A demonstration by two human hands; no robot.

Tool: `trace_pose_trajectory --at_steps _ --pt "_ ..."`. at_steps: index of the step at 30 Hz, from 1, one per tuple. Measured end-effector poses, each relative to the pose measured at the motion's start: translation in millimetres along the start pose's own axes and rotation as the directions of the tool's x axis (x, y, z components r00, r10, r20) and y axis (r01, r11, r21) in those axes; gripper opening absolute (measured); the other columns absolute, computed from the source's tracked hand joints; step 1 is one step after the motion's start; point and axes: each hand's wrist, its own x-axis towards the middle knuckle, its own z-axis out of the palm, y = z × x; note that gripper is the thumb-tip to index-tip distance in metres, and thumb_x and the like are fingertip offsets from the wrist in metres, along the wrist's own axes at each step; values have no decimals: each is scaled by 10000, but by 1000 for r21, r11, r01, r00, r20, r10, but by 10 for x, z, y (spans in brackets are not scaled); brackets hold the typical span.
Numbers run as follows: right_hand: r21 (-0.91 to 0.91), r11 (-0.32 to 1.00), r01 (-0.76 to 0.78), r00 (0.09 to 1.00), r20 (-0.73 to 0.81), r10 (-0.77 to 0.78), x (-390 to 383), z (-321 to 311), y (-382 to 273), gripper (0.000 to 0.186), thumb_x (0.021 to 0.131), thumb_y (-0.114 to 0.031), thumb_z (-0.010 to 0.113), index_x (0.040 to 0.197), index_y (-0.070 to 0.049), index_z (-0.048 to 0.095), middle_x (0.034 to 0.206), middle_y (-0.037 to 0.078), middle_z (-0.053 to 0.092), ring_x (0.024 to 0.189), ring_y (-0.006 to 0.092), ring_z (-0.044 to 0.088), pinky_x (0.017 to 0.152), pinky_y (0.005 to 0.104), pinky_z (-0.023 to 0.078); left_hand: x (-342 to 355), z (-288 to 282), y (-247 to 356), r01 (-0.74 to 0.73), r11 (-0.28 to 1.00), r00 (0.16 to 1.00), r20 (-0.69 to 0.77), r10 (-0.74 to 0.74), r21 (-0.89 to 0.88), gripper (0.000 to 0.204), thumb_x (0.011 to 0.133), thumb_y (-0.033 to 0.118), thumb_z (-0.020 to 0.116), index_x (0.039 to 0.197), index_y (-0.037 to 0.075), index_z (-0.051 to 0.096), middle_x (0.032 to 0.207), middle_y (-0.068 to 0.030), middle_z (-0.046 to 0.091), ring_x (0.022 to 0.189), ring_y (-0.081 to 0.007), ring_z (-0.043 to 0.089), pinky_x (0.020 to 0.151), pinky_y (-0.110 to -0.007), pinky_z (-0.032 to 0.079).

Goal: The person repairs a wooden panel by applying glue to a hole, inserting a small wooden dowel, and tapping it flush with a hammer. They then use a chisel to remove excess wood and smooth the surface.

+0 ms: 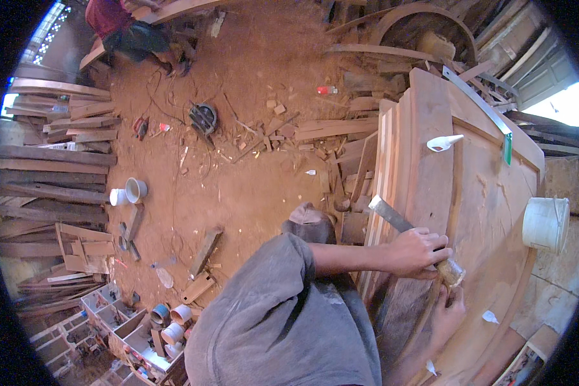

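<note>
My left hand is wrapped round a chisel. Its broad metal blade points up and to the left, and its battered wooden end shows past my fingers. Just below that end is my right hand, its fingers curled together; what they grip, if anything, is hidden. Both hands are over a large wooden panel with a raised frame, lying on a stack of similar pieces. On the panel lie a white squeeze bottle with a pointed nozzle and a metal square with a green handle.
A white bucket stands at the panel's right edge. A circular saw lies on the dirt floor among wood offcuts. Stacked boards line the left side, above a compartmented tray. Another person is at the far left.
</note>
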Motion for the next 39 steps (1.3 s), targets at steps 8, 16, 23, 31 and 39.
trace_pose_trajectory --at_steps 8,16,23,31,39 --pt "-85 984 157 964 -203 -171 132 112 278 225 921 -119 601 1078 42 589 974 192 622 862 286 601 766 395 475 -15 35 -1 -12 1000 999 -45 11 -14 586 750 476 700 1162 90 540 1072 -111 585 947 -262 617 752 -383 489" --pt "24 996 89 993 -84 -87 122 120 289 221 935 -142 591 1062 39 588 886 155 608 807 263 602 732 369 476 3 52 22 40 999 999 -17 -41 -11 628 721 468 728 1184 94 529 1096 -114 578 993 -266 605 785 -389 486" --pt "46 998 40 994 -100 -35 238 66 418 222 932 -132 589 1057 50 568 894 169 632 788 261 606 729 378 478 11 65 20 55 998 998 -3 -55 -5 648 693 456 751 1176 84 533 1062 -109 576 940 -264 602 767 -395 487" --pt "41 999 27 991 -132 -21 243 127 247 262 902 -103 625 1111 41 559 941 165 632 848 264 596 790 369 477 14 34 30 34 999 999 -28 -34 12 633 703 442 752 1170 89 512 1040 -101 566 929 -268 601 753 -400 484" --pt "-17 998 59 963 -264 -61 137 -17 510 282 952 -202 563 1122 18 608 1026 171 643 932 284 605 853 365 474 24 45 59 62 998 998 -1 -62 -6 590 706 430 741 1150 97 541 1052 -107 574 935 -279 603 757 -409 488"
